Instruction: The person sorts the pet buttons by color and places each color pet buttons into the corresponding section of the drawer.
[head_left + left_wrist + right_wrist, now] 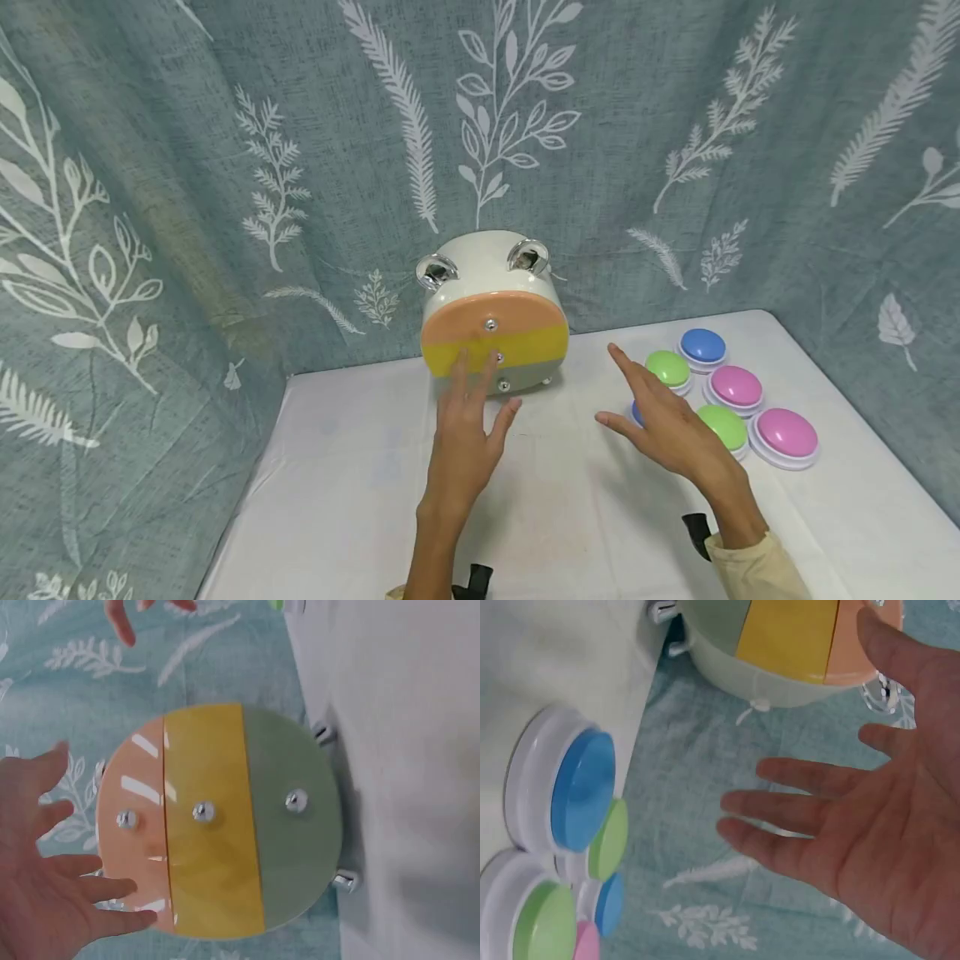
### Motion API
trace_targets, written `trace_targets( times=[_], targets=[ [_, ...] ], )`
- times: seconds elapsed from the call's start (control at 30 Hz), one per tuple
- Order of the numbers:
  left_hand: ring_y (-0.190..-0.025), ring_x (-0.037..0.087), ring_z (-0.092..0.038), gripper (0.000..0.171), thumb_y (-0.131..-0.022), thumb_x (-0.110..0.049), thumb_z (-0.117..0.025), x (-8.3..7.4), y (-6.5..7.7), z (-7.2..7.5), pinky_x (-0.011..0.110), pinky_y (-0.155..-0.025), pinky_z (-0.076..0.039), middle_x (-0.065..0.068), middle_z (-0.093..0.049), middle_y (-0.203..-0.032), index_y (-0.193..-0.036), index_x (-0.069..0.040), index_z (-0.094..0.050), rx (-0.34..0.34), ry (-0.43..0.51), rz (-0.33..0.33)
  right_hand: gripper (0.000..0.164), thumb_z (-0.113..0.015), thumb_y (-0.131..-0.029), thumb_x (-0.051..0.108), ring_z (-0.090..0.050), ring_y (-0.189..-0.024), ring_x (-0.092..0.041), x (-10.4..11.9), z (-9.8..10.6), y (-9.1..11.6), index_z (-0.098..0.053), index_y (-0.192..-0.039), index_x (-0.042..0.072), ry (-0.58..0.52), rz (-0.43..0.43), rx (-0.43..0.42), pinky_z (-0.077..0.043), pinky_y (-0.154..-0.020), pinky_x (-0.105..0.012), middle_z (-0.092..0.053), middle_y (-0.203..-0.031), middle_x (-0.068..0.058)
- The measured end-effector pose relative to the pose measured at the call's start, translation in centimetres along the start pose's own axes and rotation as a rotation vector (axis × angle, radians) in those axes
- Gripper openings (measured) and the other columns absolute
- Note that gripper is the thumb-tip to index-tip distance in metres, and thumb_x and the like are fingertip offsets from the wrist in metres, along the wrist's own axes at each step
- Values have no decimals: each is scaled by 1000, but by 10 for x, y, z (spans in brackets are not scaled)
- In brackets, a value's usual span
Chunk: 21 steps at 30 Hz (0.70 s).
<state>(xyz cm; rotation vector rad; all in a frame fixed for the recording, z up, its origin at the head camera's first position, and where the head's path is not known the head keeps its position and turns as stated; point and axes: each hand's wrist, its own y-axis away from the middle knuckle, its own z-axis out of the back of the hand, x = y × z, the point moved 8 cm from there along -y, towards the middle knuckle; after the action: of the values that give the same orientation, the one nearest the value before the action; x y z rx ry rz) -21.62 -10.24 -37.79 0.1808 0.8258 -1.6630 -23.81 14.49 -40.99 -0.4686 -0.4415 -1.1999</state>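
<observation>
A round, white-bodied box (480, 265) stands at the back of the table, its front banded in orange, yellow and grey-green panels, each with a silver knob (203, 811). Two silver rings (528, 257) sit on top like ears, and small silver feet (346, 881) hold it up. My left hand (467, 437), fingers spread and holding nothing, is in front of the box and overlaps its lower panels in the head view. To the right, my right hand (671, 429) hovers with extended fingers, palm showing in the right wrist view, between the box and several colored domes. It is empty too.
Several round push lights or buttons with white bases stand at the table's right: blue (703, 343), green (667, 367) and pink (787, 432). One blue dome (637, 414) is mostly hidden behind my right hand. A leaf-patterned curtain (337, 167) surrounds the white-covered table (337, 500).
</observation>
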Motion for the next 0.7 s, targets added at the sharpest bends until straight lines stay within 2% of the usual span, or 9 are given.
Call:
trace_targets(
  times=[0.13,0.2,0.33,0.37,0.47,0.53,0.57,0.6,0.7],
  targets=[
    [-150,44,-44,59,-103,-29,-69,9,-13,25,61,-117,-43,20,-38,-167,-157,-14,-49,-145,72,1,77,-66,-103,44,-43,-151,-41,12,1,-9,-28,-167,24,-15,57,-61,-42,-116,-63,-40,-166,-16],
    [-149,44,-46,54,-104,-27,-67,17,-22,38,60,-117,-43,23,-45,-162,-152,-8,-54,-215,121,38,71,-68,-103,38,-46,-149,-40,22,2,-16,-37,-163,19,-21,83,-104,-43,-115,-62,-45,-162,-17],
    [-134,43,-62,47,-105,-28,-64,38,-45,59,58,-112,-48,25,-61,-147,-143,0,-62,-316,197,127,61,-71,-101,25,-53,-143,-38,47,6,-31,-48,-155,8,-91,143,-186,-46,-114,-59,-52,-156,-16],
    [-123,43,-69,47,-106,-30,-62,43,-52,62,58,-111,-50,25,-64,-142,-142,0,-62,-318,208,158,58,-71,-101,22,-55,-140,-39,55,8,-35,-50,-153,6,-119,163,-205,-48,-112,-58,-55,-153,-17],
    [-117,47,-70,50,-106,-34,-60,61,-73,67,61,-107,-52,27,-65,-140,-143,0,-61,-290,216,242,50,-73,-99,14,-63,-127,-40,79,12,-47,-58,-145,2,-206,226,-252,-54,-104,-55,-62,-141,-20],
    [-118,49,-69,54,-107,-37,-56,72,-85,67,62,-106,-52,27,-62,-145,-147,-2,-58,-239,222,303,45,-75,-96,9,-67,-117,-40,95,12,-55,-63,-139,0,-243,271,-281,-57,-98,-54,-66,-133,-22],
    [-124,50,-66,56,-107,-39,-55,77,-91,66,62,-106,-52,26,-61,-147,-148,-2,-57,-212,221,328,43,-75,-95,7,-69,-114,-39,102,11,-58,-64,-136,0,-257,287,-291,-58,-96,-52,-67,-130,-22],
    [-132,50,-61,57,-107,-40,-54,81,-97,66,63,-106,-51,25,-58,-151,-150,-2,-55,-187,216,344,42,-76,-94,5,-70,-112,-39,108,10,-62,-66,-135,0,-265,300,-300,-59,-94,-52,-68,-129,-22],
    [-136,48,-58,63,-107,-46,-52,91,-111,63,62,-109,-49,26,-55,-153,-152,-1,-52,-124,227,384,40,-76,-93,3,-74,-108,-37,122,4,-76,-68,-132,1,-284,324,-317,-61,-91,-49,-70,-128,-20]
  ],
)
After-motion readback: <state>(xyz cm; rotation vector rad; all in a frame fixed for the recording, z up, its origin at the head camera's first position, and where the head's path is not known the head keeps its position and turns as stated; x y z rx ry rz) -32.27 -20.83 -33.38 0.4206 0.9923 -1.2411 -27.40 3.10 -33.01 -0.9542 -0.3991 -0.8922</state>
